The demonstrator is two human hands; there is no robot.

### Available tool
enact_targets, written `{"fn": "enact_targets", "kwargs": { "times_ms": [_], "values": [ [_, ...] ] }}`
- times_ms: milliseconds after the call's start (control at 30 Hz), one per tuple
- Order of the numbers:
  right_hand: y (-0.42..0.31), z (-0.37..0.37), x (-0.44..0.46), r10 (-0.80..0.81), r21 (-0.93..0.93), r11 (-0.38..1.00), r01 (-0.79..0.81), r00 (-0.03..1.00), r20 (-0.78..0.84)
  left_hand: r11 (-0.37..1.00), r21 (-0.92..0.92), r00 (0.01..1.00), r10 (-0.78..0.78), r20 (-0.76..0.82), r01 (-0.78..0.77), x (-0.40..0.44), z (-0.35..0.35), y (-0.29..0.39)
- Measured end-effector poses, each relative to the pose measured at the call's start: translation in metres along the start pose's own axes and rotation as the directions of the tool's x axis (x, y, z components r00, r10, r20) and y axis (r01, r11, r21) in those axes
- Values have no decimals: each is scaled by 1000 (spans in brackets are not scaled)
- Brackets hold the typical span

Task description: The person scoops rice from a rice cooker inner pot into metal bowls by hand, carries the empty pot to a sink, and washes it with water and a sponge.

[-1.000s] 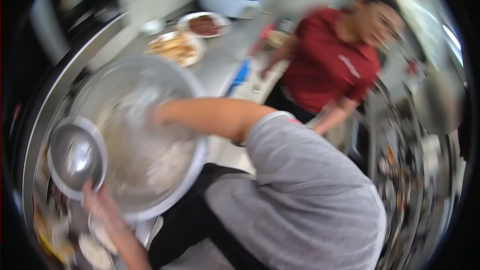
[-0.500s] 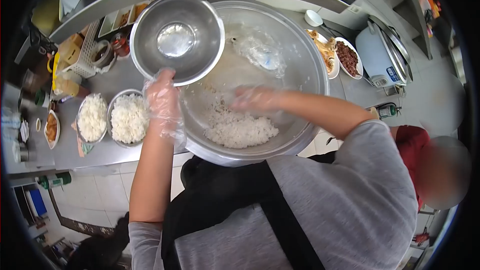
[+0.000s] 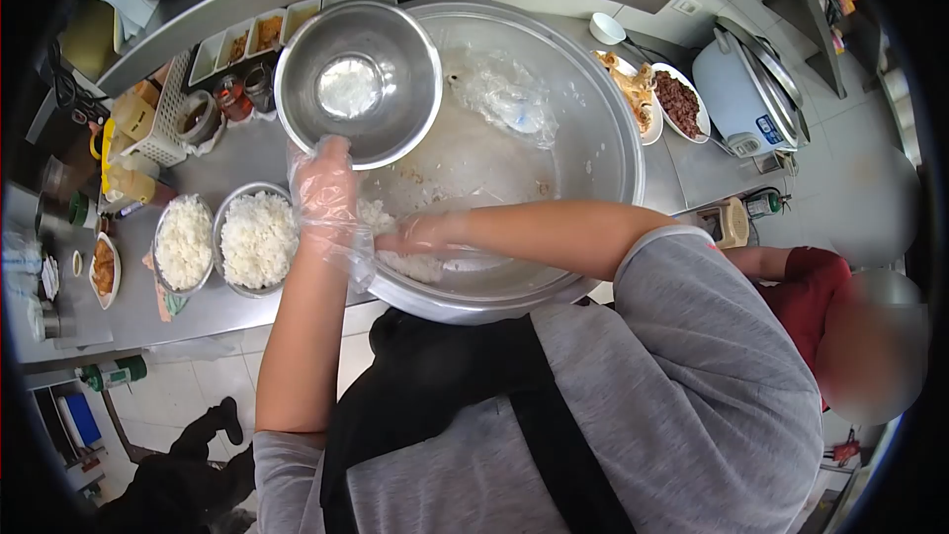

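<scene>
My left hand [image 3: 326, 188], in a clear plastic glove, grips the rim of a small steel bowl [image 3: 420, 89], which holds nothing and is tilted over the left part of a large metal basin [image 3: 603, 129]. Down inside the basin, my gloved right hand [image 3: 420, 234] touches white rice [image 3: 413, 267] near the lower left wall; its fingers are partly hidden and blurred. A crumpled clear plastic bag [image 3: 509, 99] lies in the upper part of the basin. Just left of my left hand are two bowls heaped with rice [image 3: 259, 239] [image 3: 185, 245].
Plates of pale food [image 3: 633, 94] and dark meat [image 3: 680, 104] stand right of the basin, beside a rice cooker [image 3: 741, 89]. Sauce jars, a white basket [image 3: 168, 124] and food trays [image 3: 237, 44] line the back left. One person in red [image 3: 816, 307] is at right, another in black [image 3: 188, 475] lower left.
The view has swung round and steadied. My right hand has moved left and down within the basin, and the rice there has shifted left. My left hand still holds the steel bowl.
</scene>
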State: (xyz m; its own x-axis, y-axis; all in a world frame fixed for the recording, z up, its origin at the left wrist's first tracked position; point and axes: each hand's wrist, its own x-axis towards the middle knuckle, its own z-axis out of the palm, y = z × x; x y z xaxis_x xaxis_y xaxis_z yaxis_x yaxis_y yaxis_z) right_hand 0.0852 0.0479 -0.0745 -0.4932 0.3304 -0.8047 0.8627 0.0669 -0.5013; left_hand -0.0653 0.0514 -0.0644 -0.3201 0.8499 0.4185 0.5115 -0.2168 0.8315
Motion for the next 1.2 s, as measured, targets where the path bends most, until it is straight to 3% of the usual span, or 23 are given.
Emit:
{"fn": "enact_targets", "kwargs": {
  "times_ms": [33,67,167,233,267,300,333,367,433,467,500,567,600,633,700,733,800,833,900,933,1067,1133,1200],
  "values": [
    [1,2,-5,-29,8,1000,30,997,-66,998,-19,998,63,-22,-63,0,4,-6],
    [3,-1,-11,-32,3,999,32,996,-80,985,164,997,34,71,-45,0,5,-16],
    [10,-14,-59,-143,259,955,146,989,-30,890,-287,934,-318,163,353,3,-1,18],
    [15,-21,-100,-214,438,874,212,976,-46,897,-272,934,-305,189,348,3,2,16],
    [14,-36,-120,-206,417,893,168,977,47,901,-270,934,-291,208,340,3,4,16],
    [17,-52,-128,-196,430,887,171,980,16,927,-240,950,-244,193,287,2,7,18],
    [19,-66,-133,-295,258,917,303,953,-69,971,-106,945,-179,275,215,2,7,2],
    [18,-73,-139,-394,68,912,405,909,-134,993,14,929,-113,354,115,2,6,-14],
    [-5,-74,-167,-411,-107,909,404,820,-399,921,16,744,-324,584,389,-1,-4,22],
    [12,-72,-137,-559,-347,828,441,590,-583,887,10,692,-366,623,461,-5,-9,21],
    [-8,-63,-150,-423,-385,900,205,625,-656,854,-22,630,-366,685,520,-2,-11,30],
    [-22,-45,-134,-377,-383,917,112,559,-739,643,-245,588,-395,706,726,-6,-13,62],
    [-5,-32,-92,-517,-508,855,102,238,-822,608,-259,581,-422,696,751,-3,-7,57],
    [-8,-19,-87,-466,-465,883,59,214,-858,569,-266,571,-465,676,778,7,-4,40],
    [-25,-2,-79,-374,-330,915,232,183,-909,617,-253,541,-337,771,745,22,-3,-3],
    [-27,-3,-79,-350,-312,926,214,171,-921,621,-245,525,-318,789,744,20,0,8],
    [-31,-5,-83,-388,-406,914,25,356,-850,582,-259,543,-387,745,770,14,-5,27],
    [-30,-8,-89,-372,-392,920,15,348,-860,588,-252,535,-375,757,769,12,-3,30],
    [-25,-20,-101,-258,-301,938,-173,235,-937,618,-269,570,-360,739,739,11,-6,33],
    [-10,-31,-93,-266,-268,963,15,-63,-962,592,-300,576,-356,736,748,5,-7,46],
    [-24,-22,-108,-26,-39,981,190,-69,-997,603,-283,563,-342,753,746,6,-8,40],
    [-41,-6,-137,-317,-387,920,-62,464,-827,597,-290,573,-362,736,749,6,-3,32],
    [-31,-2,-127,-399,-483,873,-76,460,-793,598,-274,576,-397,715,753,2,-3,44]
  ]
}}
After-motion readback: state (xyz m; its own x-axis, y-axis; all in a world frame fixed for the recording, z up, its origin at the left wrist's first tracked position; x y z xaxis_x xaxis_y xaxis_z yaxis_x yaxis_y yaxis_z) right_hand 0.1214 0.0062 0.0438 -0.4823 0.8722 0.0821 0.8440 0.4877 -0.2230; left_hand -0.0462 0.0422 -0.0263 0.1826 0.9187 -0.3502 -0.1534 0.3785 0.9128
